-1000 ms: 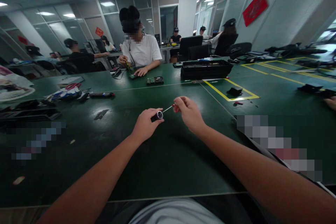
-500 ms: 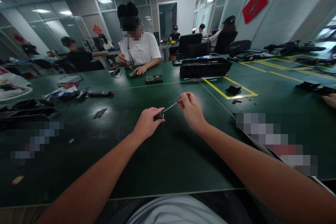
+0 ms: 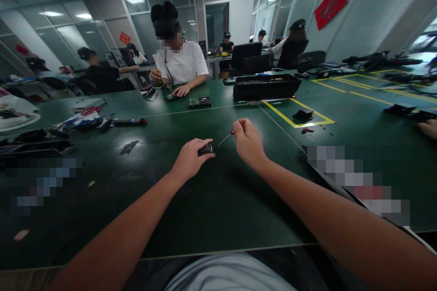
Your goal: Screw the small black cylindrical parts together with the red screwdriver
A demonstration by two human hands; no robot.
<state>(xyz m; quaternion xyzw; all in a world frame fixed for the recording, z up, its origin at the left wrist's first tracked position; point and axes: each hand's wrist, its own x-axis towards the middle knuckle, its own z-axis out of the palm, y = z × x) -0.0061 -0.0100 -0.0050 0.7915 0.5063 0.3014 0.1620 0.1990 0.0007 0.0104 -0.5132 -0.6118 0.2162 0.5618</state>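
One dark cylinder [image 3: 204, 150] and one thin screwdriver [image 3: 225, 139], held apart at mid-frame

At the left edge of the frame, black trays [image 3: 37, 149] lie on the green tabletop [image 3: 218, 209]. Right of them, toward the upper left, is a jumble of parts with a red loop [image 3: 91, 110] on top, and beside it lies a black pen-shaped tool [image 3: 129, 122]. Near the upper centre, a co-worker [image 3: 191, 61] in a white T-shirt bends over the far side of the table.

Just left of the frame's centre, the left hand [image 3: 189, 157] is partly closed, fingers above and thumb below, gripping the dark cylinder; its bright-rimmed end faces right. Beyond it lies a circuit board [image 3: 200, 102].

The thin screwdriver slants down and left, its tip near that rim but not touching it. Its red handle is pinched between the thumb and curled fingers of the right hand [image 3: 248, 143], just right of centre.

Farther right, a long black housing [image 3: 266, 87] sits in the upper right half, then a black bracket [image 3: 303, 115] inside a yellow tape outline [image 3: 316, 124].
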